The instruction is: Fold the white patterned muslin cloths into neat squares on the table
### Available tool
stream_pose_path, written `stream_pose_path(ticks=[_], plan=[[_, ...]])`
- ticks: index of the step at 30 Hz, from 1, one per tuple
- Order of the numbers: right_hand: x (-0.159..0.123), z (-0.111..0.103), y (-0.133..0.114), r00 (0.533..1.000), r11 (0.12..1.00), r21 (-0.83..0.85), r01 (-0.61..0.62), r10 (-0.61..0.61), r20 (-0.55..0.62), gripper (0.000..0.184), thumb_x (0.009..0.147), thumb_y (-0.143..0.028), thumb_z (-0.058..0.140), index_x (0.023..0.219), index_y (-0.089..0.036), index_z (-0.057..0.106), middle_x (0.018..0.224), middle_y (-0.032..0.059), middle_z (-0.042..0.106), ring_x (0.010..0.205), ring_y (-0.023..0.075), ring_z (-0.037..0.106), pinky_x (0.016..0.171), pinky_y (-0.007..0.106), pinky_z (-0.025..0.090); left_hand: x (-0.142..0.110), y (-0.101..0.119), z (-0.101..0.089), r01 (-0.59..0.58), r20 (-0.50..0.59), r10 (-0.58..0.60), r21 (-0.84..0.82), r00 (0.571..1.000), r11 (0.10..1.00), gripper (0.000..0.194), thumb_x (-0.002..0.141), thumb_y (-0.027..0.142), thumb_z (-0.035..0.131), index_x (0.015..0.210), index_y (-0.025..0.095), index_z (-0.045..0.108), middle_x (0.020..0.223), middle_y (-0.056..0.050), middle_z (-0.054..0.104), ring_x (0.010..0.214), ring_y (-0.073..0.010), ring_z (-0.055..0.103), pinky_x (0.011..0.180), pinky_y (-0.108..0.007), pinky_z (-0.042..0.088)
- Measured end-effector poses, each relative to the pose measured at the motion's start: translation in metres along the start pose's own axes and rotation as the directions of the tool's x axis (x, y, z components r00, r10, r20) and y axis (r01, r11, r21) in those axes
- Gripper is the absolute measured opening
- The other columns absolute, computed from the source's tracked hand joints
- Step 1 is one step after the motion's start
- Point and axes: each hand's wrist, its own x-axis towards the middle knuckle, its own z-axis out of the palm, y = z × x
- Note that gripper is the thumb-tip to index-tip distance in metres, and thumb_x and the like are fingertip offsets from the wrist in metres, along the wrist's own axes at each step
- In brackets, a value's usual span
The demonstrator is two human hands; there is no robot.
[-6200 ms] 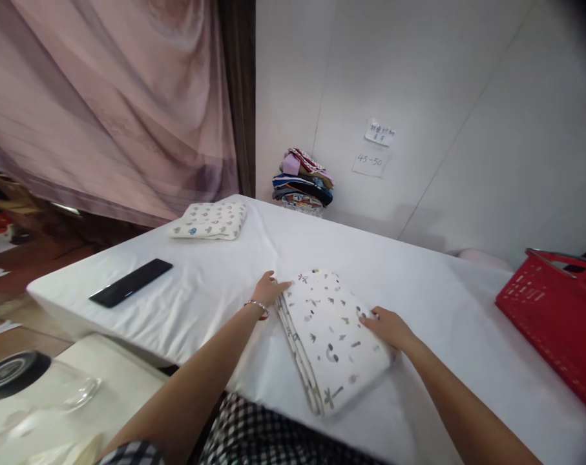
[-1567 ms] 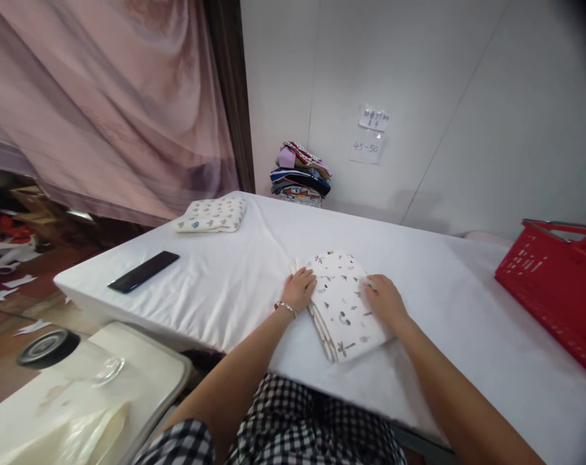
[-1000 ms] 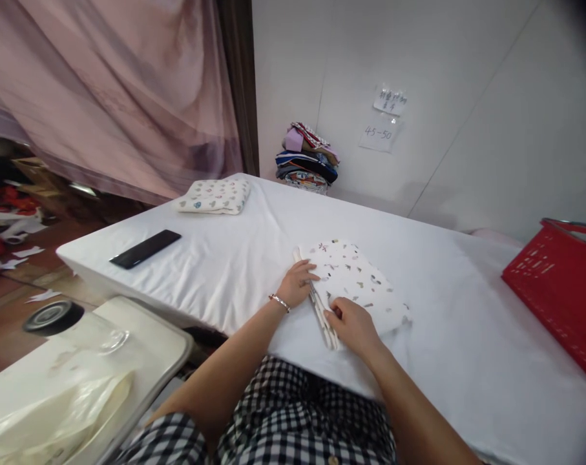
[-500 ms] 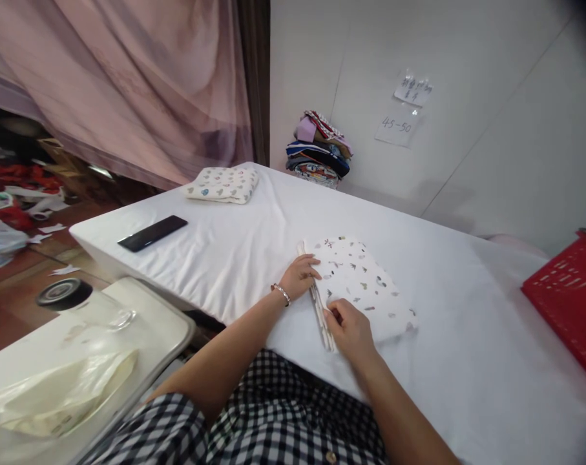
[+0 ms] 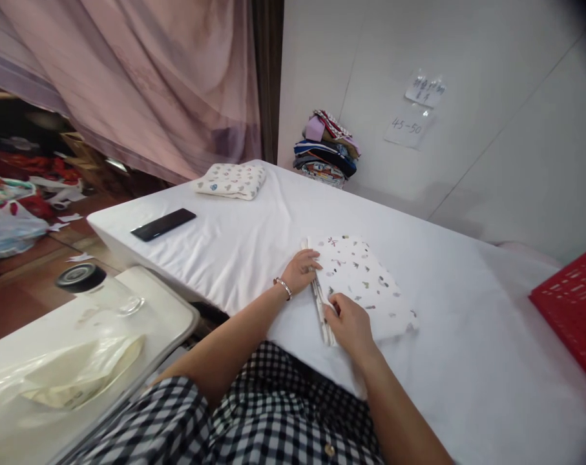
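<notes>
On the folded cloth (image 5: 370,278), the left hand (image 5: 300,270) rests loosely; the right hand (image 5: 349,323) pinches its left edge; layers should lie even.

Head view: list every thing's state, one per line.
Printed cloth: folded in layers
Left hand: open, resting on that cloth
Right hand: fingers curled at its layered edge; grip unclear
Farther cloth: folded, flat
Black slab: lying flat
Fabric pile: stacked
Clear cup: lidded
Pale plastic: crumpled
Pink curtain: hanging in folds
Red basket: contents unseen
</notes>
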Motion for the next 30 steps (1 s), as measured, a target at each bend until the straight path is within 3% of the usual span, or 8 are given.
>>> stream_pose_path(ticks=[4,9,13,19,26,30], plan=[[-0.002,0.000,0.002,1.000,1.000,0.028,0.005,-0.004,-0.023,0.016,0.079,-0.033,0.040,0.073,-0.022,0.051,0.064,-0.0027,0.054,0.059,0.0115,0.047,0.057,0.023,0.029,-0.003,0.006,-0.007,0.126,-0.105,-0.125,0.006,0.987,0.992,0.022,0.064,0.011,0.053,0.082,0.020,0.062,0.093,-0.002,0.061,0.091,-0.0151,0.053,0.081,-0.030,0.045],[-0.003,0.001,0.002,0.999,0.998,0.057,0.001,0.002,-0.036,0.018,0.080,-0.034,0.039,0.073,-0.021,0.050,0.062,-0.0032,0.052,0.058,0.0112,0.047,0.057,0.022,0.030,-0.027,0.019,-0.012,0.318,-0.116,-0.313,0.034,0.943,0.947,0.010,0.068,0.023,0.053,0.075,0.018,0.059,0.067,0.002,0.057,0.063,-0.0104,0.053,0.061,-0.023,0.044],[-0.004,0.001,0.002,0.999,0.995,0.096,0.031,-0.027,-0.046,0.019,0.081,-0.033,0.039,0.074,-0.021,0.051,0.064,-0.0024,0.053,0.059,0.0113,0.047,0.058,0.022,0.032,-0.046,0.027,-0.009,0.287,-0.009,-0.287,0.057,0.958,0.956,0.009,0.070,0.026,0.053,0.069,0.018,0.058,0.065,0.003,0.057,0.061,-0.0098,0.051,0.058,-0.022,0.041],[-0.003,0.002,0.001,0.999,0.996,0.088,0.034,-0.031,-0.037,0.018,0.080,-0.033,0.040,0.073,-0.021,0.051,0.062,-0.0028,0.051,0.058,0.0108,0.046,0.057,0.021,0.031,-0.044,0.029,-0.007,0.249,0.087,-0.269,0.193,0.959,0.949,0.014,0.071,0.030,0.052,0.064,0.019,0.058,0.068,0.002,0.057,0.063,-0.0111,0.050,0.057,-0.023,0.038],[-0.002,0.004,0.000,0.999,0.999,0.050,0.010,-0.008,-0.045,0.017,0.077,-0.034,0.042,0.071,-0.021,0.052,0.059,-0.0038,0.050,0.056,0.0105,0.046,0.054,0.021,0.030,-0.042,0.032,-0.001,0.227,0.091,-0.266,0.308,0.960,0.924,0.018,0.074,0.030,0.049,0.065,0.018,0.060,0.070,0.000,0.058,0.068,-0.0121,0.051,0.063,-0.023,0.037],[-0.003,0.006,0.002,0.999,0.999,0.049,0.009,-0.006,-0.050,0.016,0.076,-0.034,0.043,0.071,-0.021,0.051,0.060,-0.0037,0.051,0.056,0.0109,0.047,0.054,0.021,0.031,-0.040,0.034,0.005,0.283,0.079,-0.334,0.371,0.939,0.884,0.017,0.072,0.028,0.049,0.065,0.018,0.061,0.069,-0.001,0.059,0.067,-0.0135,0.051,0.062,-0.024,0.035]])
